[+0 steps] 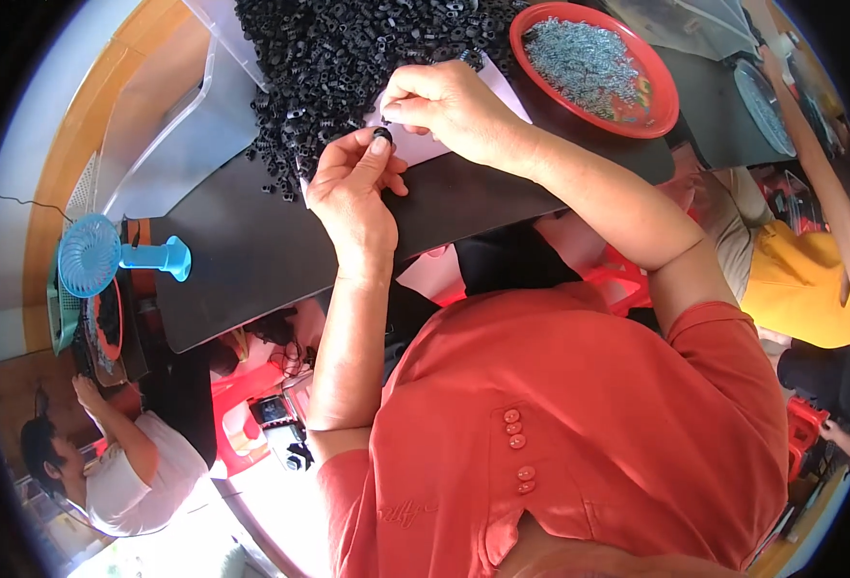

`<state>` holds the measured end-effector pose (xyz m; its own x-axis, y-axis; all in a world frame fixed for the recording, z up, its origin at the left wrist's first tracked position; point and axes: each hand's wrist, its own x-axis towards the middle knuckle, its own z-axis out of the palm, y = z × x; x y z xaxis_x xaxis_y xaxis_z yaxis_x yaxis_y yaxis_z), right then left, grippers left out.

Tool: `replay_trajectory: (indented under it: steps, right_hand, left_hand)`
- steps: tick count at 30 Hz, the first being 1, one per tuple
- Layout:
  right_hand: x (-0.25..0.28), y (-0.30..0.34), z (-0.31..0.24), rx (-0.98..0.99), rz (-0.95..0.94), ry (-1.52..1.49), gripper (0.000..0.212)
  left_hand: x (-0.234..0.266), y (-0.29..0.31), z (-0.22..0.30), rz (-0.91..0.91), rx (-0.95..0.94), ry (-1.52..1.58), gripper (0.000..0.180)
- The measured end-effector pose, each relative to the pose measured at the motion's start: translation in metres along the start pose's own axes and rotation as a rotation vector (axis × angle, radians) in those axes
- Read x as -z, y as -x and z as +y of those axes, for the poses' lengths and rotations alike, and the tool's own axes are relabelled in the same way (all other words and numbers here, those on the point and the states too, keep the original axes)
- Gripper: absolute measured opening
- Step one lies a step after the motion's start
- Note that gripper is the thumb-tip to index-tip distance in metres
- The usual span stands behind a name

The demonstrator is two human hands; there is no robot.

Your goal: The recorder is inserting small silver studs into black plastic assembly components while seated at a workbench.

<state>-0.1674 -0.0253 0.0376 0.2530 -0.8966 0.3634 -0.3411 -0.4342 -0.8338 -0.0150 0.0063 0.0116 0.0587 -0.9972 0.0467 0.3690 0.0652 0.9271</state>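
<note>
Landmark: pile of black parts [348, 72]. Small black part [383, 136] is at the pile's near edge, raised in the left hand [358, 188], pinched between thumb and index finger, no gap. Other left fingers curl loosely.

Right hand [449, 108] is at the pile's near right edge, thumb and index tips brought together, just beyond the black part; so from those tips the part lies back toward the person, just beside. A tiny dark bit shows at the tips; can't tell if it's held or what it is. Touching or apart there: can't tell. Left hand is the nearer one, already on the part. Part looks rounded; long axis too small to read.

Pose: left forearm runs nearly straight up toward the pile, thumb side facing right. Right forearm slants in from the pile's near right, elbow bent, back of hand up, fingers pointing left.

Pale sheet [427, 147] is at the pile's near edge, below the hands; red basin [665, 108] with metal pieces [579, 63] is right of the pile.
</note>
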Motion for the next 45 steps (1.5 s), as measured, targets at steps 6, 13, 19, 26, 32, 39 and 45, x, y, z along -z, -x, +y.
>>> replay_trajectory:
  steps: [6, 13, 19, 26, 32, 39, 45]
  right_hand:
    - [-0.007, 0.003, 0.004, 0.015, -0.002, -0.019, 0.012]
    - [-0.006, 0.007, 0.000, -0.016, -0.030, -0.056, 0.013]
    - [-0.015, 0.011, 0.009, 0.059, 0.057, 0.001, 0.010]
    - [-0.016, 0.015, 0.008, 0.364, 0.149, 0.287, 0.008]
    - [-0.013, 0.015, 0.008, 0.392, 0.116, 0.317, 0.006]
    - [-0.021, 0.014, 0.011, 0.446, 0.170, 0.499, 0.012]
    - [-0.028, 0.016, 0.009, 0.553, 0.199, 0.615, 0.018]
  left_hand:
    - [0.004, 0.000, 0.000, -0.018, 0.000, -0.037, 0.014]
    - [0.002, 0.004, 0.002, -0.028, -0.015, -0.138, 0.016]
    - [0.002, 0.004, -0.001, -0.012, 0.001, -0.097, 0.011]
    - [0.004, 0.006, -0.001, -0.001, -0.063, -0.183, 0.011]
    - [0.002, 0.006, -0.002, 0.005, -0.067, -0.184, 0.010]
    - [0.002, 0.006, -0.005, 0.005, -0.073, -0.260, 0.007]
    - [0.004, 0.003, -0.013, 0.038, -0.168, -0.314, 0.008]
